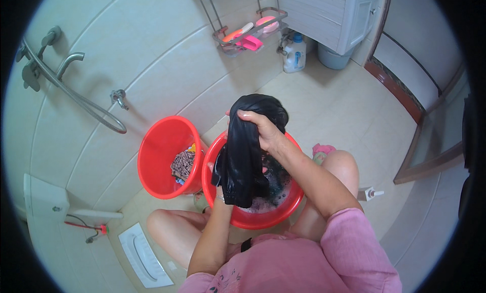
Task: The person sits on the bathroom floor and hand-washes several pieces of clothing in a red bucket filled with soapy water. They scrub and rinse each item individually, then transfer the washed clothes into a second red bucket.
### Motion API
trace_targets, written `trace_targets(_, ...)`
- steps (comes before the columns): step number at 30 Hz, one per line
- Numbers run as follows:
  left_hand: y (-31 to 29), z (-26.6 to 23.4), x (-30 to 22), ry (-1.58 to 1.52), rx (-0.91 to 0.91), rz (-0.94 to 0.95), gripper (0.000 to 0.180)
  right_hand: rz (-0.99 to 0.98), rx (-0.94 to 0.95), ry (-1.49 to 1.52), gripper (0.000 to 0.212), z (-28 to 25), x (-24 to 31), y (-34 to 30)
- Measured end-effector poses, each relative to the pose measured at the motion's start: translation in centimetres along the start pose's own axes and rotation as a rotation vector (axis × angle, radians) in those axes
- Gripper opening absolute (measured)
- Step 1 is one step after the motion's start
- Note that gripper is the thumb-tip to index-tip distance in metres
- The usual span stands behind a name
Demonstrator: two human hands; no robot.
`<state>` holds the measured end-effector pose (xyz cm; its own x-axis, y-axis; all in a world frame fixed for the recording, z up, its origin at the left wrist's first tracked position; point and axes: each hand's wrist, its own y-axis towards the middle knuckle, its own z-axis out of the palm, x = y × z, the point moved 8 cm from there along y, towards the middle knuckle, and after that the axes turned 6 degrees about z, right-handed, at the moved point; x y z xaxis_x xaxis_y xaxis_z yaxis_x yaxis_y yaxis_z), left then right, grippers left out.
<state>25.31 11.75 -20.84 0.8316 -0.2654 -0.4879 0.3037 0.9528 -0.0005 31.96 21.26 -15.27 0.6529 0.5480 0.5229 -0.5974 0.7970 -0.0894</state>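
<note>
Holding a wet-looking black garment (240,161) in front of us, we have it above the left part of a red basin (258,225), its folds reaching past the basin's far edge. Our right hand (263,130) has its fingers clamped on the upper part of the garment, thumb on top. Our left hand (219,193) is mostly covered by the lower part; we cannot tell how its fingers are closed. Foamy dark water (281,184) shows in the basin toward its right edge, between our knees.

Just beside the basin's left edge, a red bucket (157,161) stands on the floor (374,100), with patterned clothes (183,165) inside. Farther out, at the floor's far edge, we see a white jug (294,55) with a blue cap, near a grey-blue bucket (334,59) under a white cabinet (319,17). Left of the cabinet, a wire rack (277,28) on the wall carries a pink brush (248,42). Along the left wall, a small tap (119,97) sits near a looping shower hose (83,103).
</note>
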Motion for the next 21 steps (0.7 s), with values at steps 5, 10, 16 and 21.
trace_targets(5, -3.2, -8.5, 2.2, 0.042, -0.497, -0.383, 0.048, 0.163, -0.343, -0.724, 0.049, -3.1, -1.2, 0.2)
trace_targets(10, -3.2, -9.2, 4.5, 0.641, -0.401, -0.254, 0.033, 0.359, -0.264, -1.917, 0.048, -2.9, -5.1, -0.2)
trace_targets(16, -5.4, -8.1, 6.6, 0.507, -0.475, -0.362, 0.038, 0.598, -0.245, -2.294, 0.036, -5.0, -7.8, 0.1)
trace_targets(21, -3.8, -3.6, 4.5, 0.144, -0.269, -0.264, 0.048, 0.415, -0.391, -2.303, 0.039, -2.6, -5.2, -0.2)
